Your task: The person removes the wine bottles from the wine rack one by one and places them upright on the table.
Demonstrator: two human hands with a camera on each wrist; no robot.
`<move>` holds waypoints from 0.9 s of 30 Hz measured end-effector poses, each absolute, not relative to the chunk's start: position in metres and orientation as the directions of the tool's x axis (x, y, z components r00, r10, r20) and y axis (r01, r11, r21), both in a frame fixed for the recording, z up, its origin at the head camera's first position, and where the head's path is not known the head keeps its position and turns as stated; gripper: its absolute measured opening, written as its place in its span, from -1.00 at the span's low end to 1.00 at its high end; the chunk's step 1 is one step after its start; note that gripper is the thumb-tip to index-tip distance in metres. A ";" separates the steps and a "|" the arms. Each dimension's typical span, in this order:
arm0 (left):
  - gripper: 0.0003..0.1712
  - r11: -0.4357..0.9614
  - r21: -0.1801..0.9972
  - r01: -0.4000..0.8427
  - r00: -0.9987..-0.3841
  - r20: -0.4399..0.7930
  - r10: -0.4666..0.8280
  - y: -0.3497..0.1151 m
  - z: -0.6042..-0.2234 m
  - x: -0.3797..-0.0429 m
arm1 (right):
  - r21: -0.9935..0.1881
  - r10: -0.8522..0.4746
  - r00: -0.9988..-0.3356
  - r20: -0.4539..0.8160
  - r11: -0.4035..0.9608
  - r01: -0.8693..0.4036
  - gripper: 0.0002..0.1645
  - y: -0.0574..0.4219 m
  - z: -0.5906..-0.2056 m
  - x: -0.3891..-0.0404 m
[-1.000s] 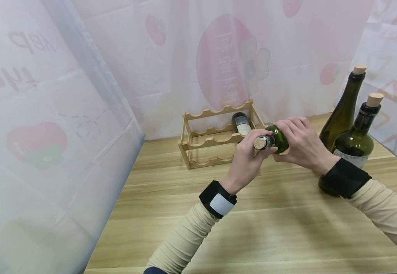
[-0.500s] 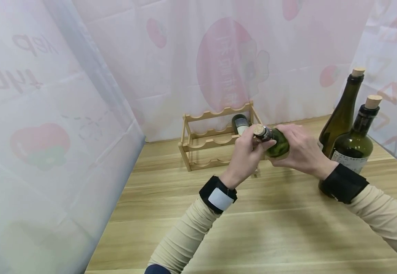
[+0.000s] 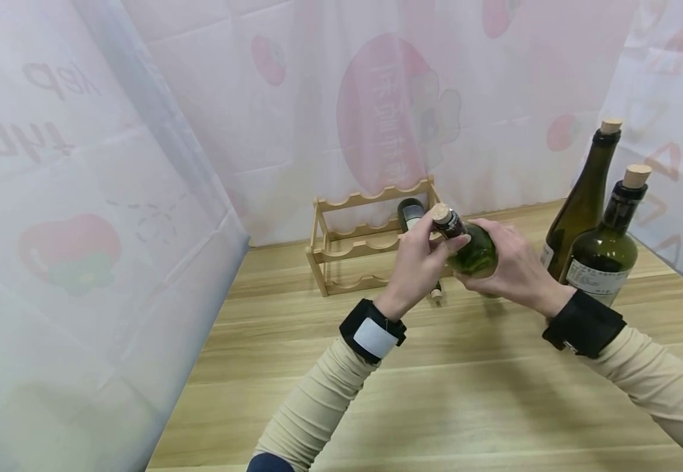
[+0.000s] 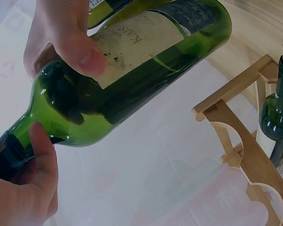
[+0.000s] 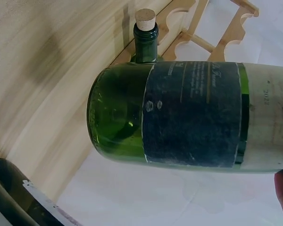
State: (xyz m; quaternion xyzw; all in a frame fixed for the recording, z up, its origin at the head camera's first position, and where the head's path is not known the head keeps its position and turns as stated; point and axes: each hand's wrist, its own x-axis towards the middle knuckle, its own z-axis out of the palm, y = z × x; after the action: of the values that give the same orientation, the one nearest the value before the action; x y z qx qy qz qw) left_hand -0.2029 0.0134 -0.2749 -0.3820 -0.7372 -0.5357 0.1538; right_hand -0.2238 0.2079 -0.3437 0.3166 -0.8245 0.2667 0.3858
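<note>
A corked green wine bottle [image 3: 476, 252] is held tilted in both hands, its cork pointing up and to the left in the head view. The fingers and thumb of my left hand [image 3: 415, 269] grip its dark neck. My right hand [image 3: 515, 265] grips the body from the other side. In the left wrist view the bottle [image 4: 146, 89] shows a cream label and a dark one. Just beyond the hands stands a wooden wine rack [image 3: 324, 254]. Another corked bottle [image 3: 411, 211] lies in its right part, partly hidden by my left hand, its neck [image 3: 436, 288] pointing forward.
Two tall corked bottles, a slim one [image 3: 585, 187] and a broader one [image 3: 601, 252] with a white label, stand at the right behind my right forearm. The wooden table [image 3: 436, 406] meets printed white curtains [image 3: 282, 131] at the back and both sides.
The held bottle's cork end has risen and swung slightly left, so the bottle is more upright. Both hands moved with it, and the rack bottle's neck has come into view below.
</note>
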 end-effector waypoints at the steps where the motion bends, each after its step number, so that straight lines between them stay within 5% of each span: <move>1: -0.76 0.136 0.675 0.725 -0.662 0.630 0.406 0.015 -0.278 -0.207 | -0.199 -0.316 -0.507 0.802 0.659 -0.725 0.07 0.208 -0.344 -0.223; 27: -0.72 0.197 0.637 0.745 -0.644 0.612 0.459 0.036 -0.283 -0.216 | -0.210 -0.307 -0.534 0.788 0.681 -0.701 0.08 0.229 -0.348 -0.222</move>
State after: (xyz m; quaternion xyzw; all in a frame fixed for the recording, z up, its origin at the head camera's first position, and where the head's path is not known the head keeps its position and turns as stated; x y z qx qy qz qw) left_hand -0.2155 0.0357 -0.2834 -0.3960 -0.7599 -0.4947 0.1448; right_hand -0.2221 0.2287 -0.3482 0.3015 -0.8359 0.2615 0.3768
